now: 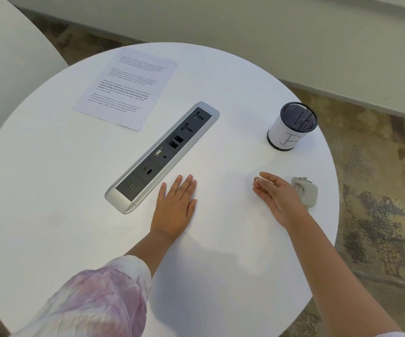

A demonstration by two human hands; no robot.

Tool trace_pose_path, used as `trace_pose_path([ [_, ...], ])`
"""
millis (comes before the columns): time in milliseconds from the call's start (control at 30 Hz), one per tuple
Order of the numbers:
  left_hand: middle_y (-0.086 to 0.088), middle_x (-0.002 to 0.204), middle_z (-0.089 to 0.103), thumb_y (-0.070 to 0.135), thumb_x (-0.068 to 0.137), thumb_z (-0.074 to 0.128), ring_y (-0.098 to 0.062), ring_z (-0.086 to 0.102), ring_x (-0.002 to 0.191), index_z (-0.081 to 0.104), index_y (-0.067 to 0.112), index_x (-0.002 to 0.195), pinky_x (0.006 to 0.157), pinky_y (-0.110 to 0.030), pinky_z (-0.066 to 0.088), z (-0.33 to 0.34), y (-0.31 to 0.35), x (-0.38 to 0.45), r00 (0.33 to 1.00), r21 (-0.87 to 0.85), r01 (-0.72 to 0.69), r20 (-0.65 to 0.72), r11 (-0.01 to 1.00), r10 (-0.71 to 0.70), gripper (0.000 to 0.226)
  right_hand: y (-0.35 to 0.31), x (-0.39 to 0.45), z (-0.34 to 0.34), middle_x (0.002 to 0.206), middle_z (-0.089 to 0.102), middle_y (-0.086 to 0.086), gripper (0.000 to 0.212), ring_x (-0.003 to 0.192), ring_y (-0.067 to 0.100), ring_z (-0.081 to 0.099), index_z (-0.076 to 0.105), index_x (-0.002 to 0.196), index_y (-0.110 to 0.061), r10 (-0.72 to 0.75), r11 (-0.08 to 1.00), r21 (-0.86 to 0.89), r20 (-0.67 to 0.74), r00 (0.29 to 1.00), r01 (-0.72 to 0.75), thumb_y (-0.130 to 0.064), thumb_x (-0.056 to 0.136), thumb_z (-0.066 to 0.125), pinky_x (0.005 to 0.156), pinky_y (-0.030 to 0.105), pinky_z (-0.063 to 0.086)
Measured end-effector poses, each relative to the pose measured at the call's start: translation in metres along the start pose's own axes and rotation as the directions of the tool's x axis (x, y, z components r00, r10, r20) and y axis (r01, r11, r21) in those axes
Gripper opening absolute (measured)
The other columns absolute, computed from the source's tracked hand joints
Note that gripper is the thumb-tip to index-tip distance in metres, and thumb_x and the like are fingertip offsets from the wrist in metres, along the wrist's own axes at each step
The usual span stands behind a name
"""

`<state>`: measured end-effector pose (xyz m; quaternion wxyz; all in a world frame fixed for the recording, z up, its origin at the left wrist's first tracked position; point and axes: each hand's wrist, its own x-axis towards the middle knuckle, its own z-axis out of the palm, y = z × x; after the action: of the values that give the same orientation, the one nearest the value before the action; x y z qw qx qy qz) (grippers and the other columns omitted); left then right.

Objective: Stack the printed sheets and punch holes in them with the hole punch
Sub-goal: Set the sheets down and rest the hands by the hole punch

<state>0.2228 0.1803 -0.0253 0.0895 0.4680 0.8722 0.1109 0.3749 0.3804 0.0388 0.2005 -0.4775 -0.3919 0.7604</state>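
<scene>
The printed sheets (126, 90) lie flat at the far left of the round white table (50, 215), looking like one neat pile. A small grey hole punch (304, 190) sits near the table's right edge. My left hand (176, 205) rests palm down on the table, fingers spread, just right of the socket strip. My right hand (273, 193) hovers on its edge with fingers open, directly left of the hole punch and partly covering it. Neither hand holds anything.
A silver and black socket strip (162, 155) runs diagonally across the table's middle. A mesh pen cup (291, 126) with a white label marked B stands at the right rear. A white chair (7, 57) is at far left.
</scene>
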Motion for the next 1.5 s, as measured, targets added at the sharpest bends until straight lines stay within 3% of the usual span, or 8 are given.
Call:
trace_pose_path([
  [167,0.007,0.153,0.025,0.04,0.093,0.01,-0.017,0.014,0.144,0.026,0.022,0.144,0.116,-0.043,0.005,-0.002,0.001,0.0,1.0,0.007,-0.005,0.003,1.0,0.005,0.056,0.001,-0.003,-0.003,0.081,0.07,0.002,0.013,0.071,0.007,0.07,0.064,0.097,-0.006,0.026,0.994,0.109,0.04,0.999,-0.03,-0.001,0.087,0.057,0.066,0.018,0.057],
  [300,0.007,0.153,0.025,0.035,0.097,0.022,-0.016,0.014,0.144,0.025,0.022,0.144,0.116,-0.043,0.005,0.0,0.0,0.0,1.0,0.006,0.0,0.004,1.0,0.0,0.049,0.0,-0.004,-0.001,0.075,0.073,0.001,0.016,0.072,0.009,0.071,0.062,0.1,-0.005,0.04,0.978,0.203,0.073,0.997,-0.054,-0.003,0.093,0.048,0.066,0.02,0.058],
  [600,0.009,0.154,0.021,0.033,0.098,0.026,-0.015,0.009,0.144,0.021,0.024,0.145,0.116,-0.041,0.001,0.0,0.0,0.0,1.0,-0.005,0.005,0.01,1.0,-0.005,0.049,-0.01,-0.006,0.009,0.101,0.066,0.011,0.025,0.084,0.014,0.072,0.058,0.106,-0.006,-0.003,0.978,0.208,0.089,0.996,-0.015,-0.01,0.099,0.034,0.076,0.024,0.058],
  [867,0.007,0.153,0.026,0.031,0.097,0.029,-0.018,0.015,0.143,0.027,0.021,0.144,0.116,-0.043,0.004,-0.005,0.002,0.0,1.0,-0.035,0.002,-0.003,0.999,-0.002,0.047,-0.052,-0.001,0.027,0.073,0.075,0.002,0.021,0.074,0.012,0.072,0.059,0.097,-0.008,-0.108,0.951,0.291,-0.017,0.994,0.108,-0.017,0.098,0.04,0.071,0.022,0.059],
  [1100,0.006,0.152,0.028,0.029,0.097,0.032,-0.018,0.016,0.143,0.028,0.021,0.143,0.116,-0.045,0.006,-0.006,0.003,0.0,1.0,-0.044,-0.003,0.0,0.999,0.003,0.047,-0.1,0.019,0.031,0.099,0.066,0.007,0.03,0.092,0.016,0.067,0.055,0.107,-0.006,-0.241,0.878,0.37,-0.204,0.949,0.302,-0.028,0.099,0.036,0.084,0.028,0.055],
  [1200,0.007,0.153,0.026,0.03,0.097,0.031,-0.018,0.014,0.144,0.027,0.022,0.144,0.116,-0.044,0.005,-0.006,0.002,0.0,1.0,-0.041,-0.003,0.014,0.999,0.004,0.048,-0.115,0.03,0.031,0.1,0.066,0.007,0.031,0.092,0.016,0.067,0.052,0.113,-0.005,-0.275,0.893,0.274,-0.299,0.914,0.358,-0.025,0.1,0.034,0.079,0.026,0.054],
  [1300,0.008,0.154,0.023,0.031,0.097,0.028,-0.016,0.011,0.144,0.025,0.023,0.145,0.116,-0.042,0.002,-0.005,0.002,-0.001,1.0,-0.039,0.002,0.016,0.999,-0.002,0.048,-0.122,0.04,0.026,0.098,0.066,0.004,0.032,0.092,0.012,0.067,0.052,0.12,-0.006,-0.364,0.918,0.016,-0.36,0.859,0.395,-0.02,0.098,0.034,0.08,0.023,0.054],
  [1500,0.009,0.154,0.022,0.033,0.097,0.025,-0.015,0.01,0.144,0.023,0.024,0.145,0.116,-0.042,0.001,-0.003,0.001,0.0,1.0,-0.025,0.003,0.026,1.0,-0.003,0.048,-0.12,0.055,0.014,0.128,0.058,0.007,0.041,0.119,0.016,0.054,0.041,0.135,-0.011,-0.504,0.769,-0.563,-0.242,0.829,0.302,-0.024,0.098,0.031,0.108,0.035,0.039],
])
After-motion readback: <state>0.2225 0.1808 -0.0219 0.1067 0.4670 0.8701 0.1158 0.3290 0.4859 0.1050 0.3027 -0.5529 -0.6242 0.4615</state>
